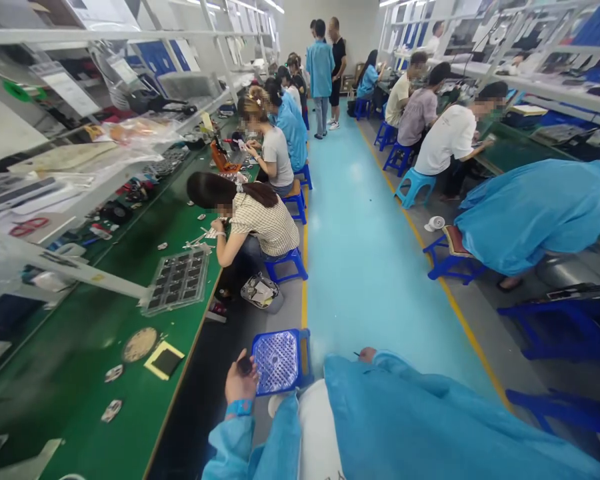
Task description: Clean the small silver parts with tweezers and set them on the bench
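1. Left hand (241,383): partly closed, fingers curled up around a small dark rounded piece (245,365); exact type of piece unclear. Blue band (239,408) on the wrist, light-blue sleeve below it.
2. Right hand (367,355): mostly hidden by the jacket (405,407); visible part looks closed, narrow, with a thin dark stick-like item (357,354) poking out to the left. Grip details can't be told.
3. Both held items are off the bench, near the body, hands well apart. Blue plastic stool (277,362) just beyond the left hand, slotted seat.
4. Left, near: green workbench (80,360) with two small metallic parts (111,411), a round tan disc (141,344) and a yellow-edged pad (165,361) with a dark square on it.
5. Left, farther: clear compartment tray (177,280) of dark flat pieces, on the bench. Grey bin (262,293) with scraps on the floor below.
6. Beyond tray: seated person in checkered shirt (273,223), bent over the bench, hands near thin white strips (197,239).
7. Right: person in blue smock (530,210) leaning over by a stool with a padded seat (455,241).
8. Far: more seated people both sides of the blue aisle (350,233); standing people (321,67) at the far end.
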A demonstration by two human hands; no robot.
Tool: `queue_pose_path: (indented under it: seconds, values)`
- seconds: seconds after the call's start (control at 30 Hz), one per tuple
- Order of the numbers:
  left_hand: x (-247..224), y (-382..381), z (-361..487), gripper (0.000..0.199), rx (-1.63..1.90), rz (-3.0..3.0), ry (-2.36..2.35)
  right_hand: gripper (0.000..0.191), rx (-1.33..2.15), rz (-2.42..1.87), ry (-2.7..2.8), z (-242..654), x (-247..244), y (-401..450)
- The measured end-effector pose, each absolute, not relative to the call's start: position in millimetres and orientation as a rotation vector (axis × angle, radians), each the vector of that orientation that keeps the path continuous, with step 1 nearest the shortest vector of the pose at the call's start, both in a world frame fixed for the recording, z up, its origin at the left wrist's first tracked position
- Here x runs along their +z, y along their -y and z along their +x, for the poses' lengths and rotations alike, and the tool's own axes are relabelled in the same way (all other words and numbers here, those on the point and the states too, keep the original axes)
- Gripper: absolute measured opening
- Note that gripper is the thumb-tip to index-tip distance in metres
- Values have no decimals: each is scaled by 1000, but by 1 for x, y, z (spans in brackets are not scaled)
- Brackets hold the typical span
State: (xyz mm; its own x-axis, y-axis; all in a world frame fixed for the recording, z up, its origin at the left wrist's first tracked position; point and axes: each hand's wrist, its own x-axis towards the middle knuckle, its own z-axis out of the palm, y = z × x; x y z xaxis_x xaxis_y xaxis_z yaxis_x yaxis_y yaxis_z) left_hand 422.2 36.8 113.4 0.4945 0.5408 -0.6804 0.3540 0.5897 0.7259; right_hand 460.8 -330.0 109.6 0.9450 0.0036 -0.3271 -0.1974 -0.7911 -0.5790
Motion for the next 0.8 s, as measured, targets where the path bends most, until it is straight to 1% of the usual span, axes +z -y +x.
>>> queue_pose_path:
  seconds: [0.07, 0.17, 0.23, 0.33, 0.43, 0.53, 0.6, 0.7, 0.8]
  values:
    - [133, -9, 432, 29, 94, 853, -962, 26, 522, -2368, -67, 480, 107, 320]
    - [169, 24, 444, 25, 35, 723, -782, 30, 560, -2227, 59, 503, 115, 298]
    - [193, 41, 448, 23, 6, 681, -686, 33, 525, -2127, 141, 511, 132, 280]
    - [221, 63, 444, 23, -18, 677, -588, 30, 473, -1979, 256, 510, 174, 256]
    - [236, 82, 434, 21, -13, 723, -534, 38, 467, -1853, 375, 498, 218, 244]
    - [245, 94, 423, 26, 0, 773, -528, 46, 466, -1708, 490, 485, 244, 239]
    - [252, 97, 417, 30, 14, 790, -542, 43, 449, -1668, 492, 479, 251, 237]
    - [266, 93, 409, 33, 37, 806, -563, 34, 452, -1634, 424, 476, 256, 230]
    - [283, 86, 398, 36, 64, 833, -535, 33, 481, -1562, 373, 474, 264, 219]
